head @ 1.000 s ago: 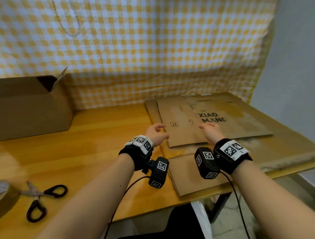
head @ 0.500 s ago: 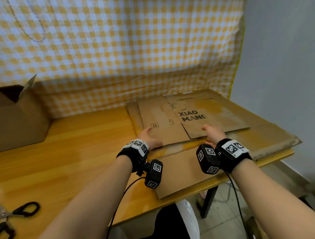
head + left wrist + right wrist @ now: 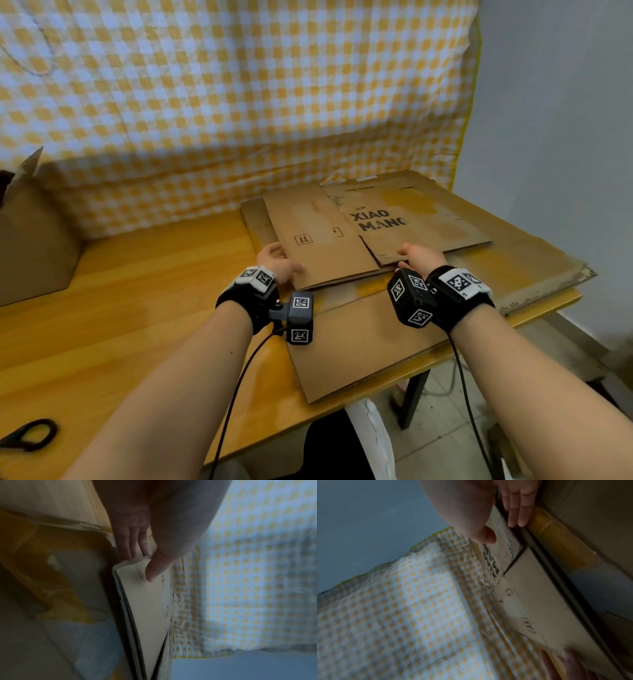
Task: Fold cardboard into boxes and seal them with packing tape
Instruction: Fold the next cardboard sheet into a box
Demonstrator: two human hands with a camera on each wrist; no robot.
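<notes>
A flattened cardboard box [image 3: 322, 240], matte brown with small printed handling symbols and the black letters "XIAO MANG", lies on top of a stack of larger flat cardboard sheets [image 3: 370, 335] at the right end of a glossy honey-coloured wooden table [image 3: 120, 308]. The person's left hand [image 3: 279, 262] holds the near left corner of the flattened cardboard box: in the left wrist view the thumb [image 3: 155, 568] presses on its top face while the fingers [image 3: 126, 545] slip beneath the edge, so the hand is pinching it. The right hand [image 3: 419, 257] takes the near edge of the same box farther right, the thumb [image 3: 485, 536] on the printed face and the fingers [image 3: 517, 513] tucked under the ribbed, corrugated edge, which is raised slightly off the stack. The lower sheets are scuffed, with ragged edges and yellowish stains. Behind the table hangs a crinkled cloth [image 3: 222, 102] in yellow and white checks. An assembled open box [image 3: 30, 246] at the left end of the table is cut off by the frame, as is a black scissor handle [image 3: 29, 437] at the near left edge. Both wrist views are dim and blurred.
</notes>
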